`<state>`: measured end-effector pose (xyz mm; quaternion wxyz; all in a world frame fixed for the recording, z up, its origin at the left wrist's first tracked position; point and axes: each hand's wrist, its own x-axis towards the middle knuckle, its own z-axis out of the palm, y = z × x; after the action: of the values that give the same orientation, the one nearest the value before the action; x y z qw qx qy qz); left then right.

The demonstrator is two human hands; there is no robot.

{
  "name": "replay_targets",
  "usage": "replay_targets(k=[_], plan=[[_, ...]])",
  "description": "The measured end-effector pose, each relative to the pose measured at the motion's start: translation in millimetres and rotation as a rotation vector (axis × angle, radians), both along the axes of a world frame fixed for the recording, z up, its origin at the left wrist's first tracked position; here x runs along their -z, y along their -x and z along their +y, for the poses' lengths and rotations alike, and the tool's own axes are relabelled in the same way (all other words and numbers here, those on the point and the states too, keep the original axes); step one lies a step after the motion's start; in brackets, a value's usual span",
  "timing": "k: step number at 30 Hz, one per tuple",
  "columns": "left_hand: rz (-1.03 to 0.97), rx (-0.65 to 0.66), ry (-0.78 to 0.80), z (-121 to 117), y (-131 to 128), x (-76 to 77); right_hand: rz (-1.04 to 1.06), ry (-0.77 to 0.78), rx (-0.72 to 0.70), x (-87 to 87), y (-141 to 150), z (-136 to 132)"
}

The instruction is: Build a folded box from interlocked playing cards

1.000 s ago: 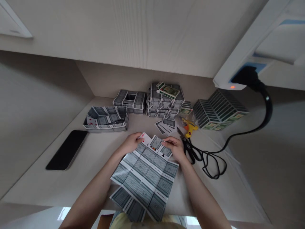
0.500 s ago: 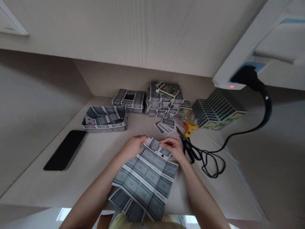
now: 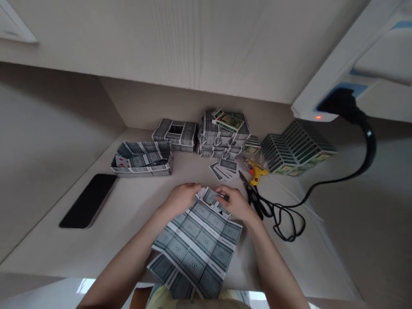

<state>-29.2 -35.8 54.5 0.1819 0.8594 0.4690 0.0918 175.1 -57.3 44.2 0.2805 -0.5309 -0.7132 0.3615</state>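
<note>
A panel of joined playing cards (image 3: pixel 196 236), patterned backs upward, slants from the desk toward my body, with flaps folding down at its near end. My left hand (image 3: pixel 183 198) grips its far left corner between thumb and fingers. At the far right edge, my right hand (image 3: pixel 234 201) is closed with thumb and forefinger on a card flap of the panel. A club mark shows on a white strip beneath that hand. Part of the flap is hidden behind the fingers. Just beyond lie several loose playing cards (image 3: pixel 225 170), fanned on the desk.
An open card-built box (image 3: pixel 144 173) and a phone (image 3: pixel 88 201) lie left. Card-built boxes (image 3: pixel 222 135) stand behind, topped by a green card packet (image 3: pixel 228 121). Scissors (image 3: pixel 257 201), a yellow glue gun (image 3: pixel 256 172), a black cable (image 3: pixel 291 236) and stacked card packs (image 3: pixel 296 148) are right.
My right hand has shifted slightly along the panel's far edge, its fingers more curled. My left hand keeps its grip. The whole view has moved a little.
</note>
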Motion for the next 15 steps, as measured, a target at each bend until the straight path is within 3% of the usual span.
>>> replay_targets(k=[6,15], plan=[[0.011,0.013,-0.023,-1.4,-2.9,-4.3,-0.533,-0.048,-0.091,-13.7,9.7,-3.3],[-0.017,0.033,0.021,0.8,-4.7,-9.9,-0.581,-0.159,-0.110,-10.4,13.4,-14.0]])
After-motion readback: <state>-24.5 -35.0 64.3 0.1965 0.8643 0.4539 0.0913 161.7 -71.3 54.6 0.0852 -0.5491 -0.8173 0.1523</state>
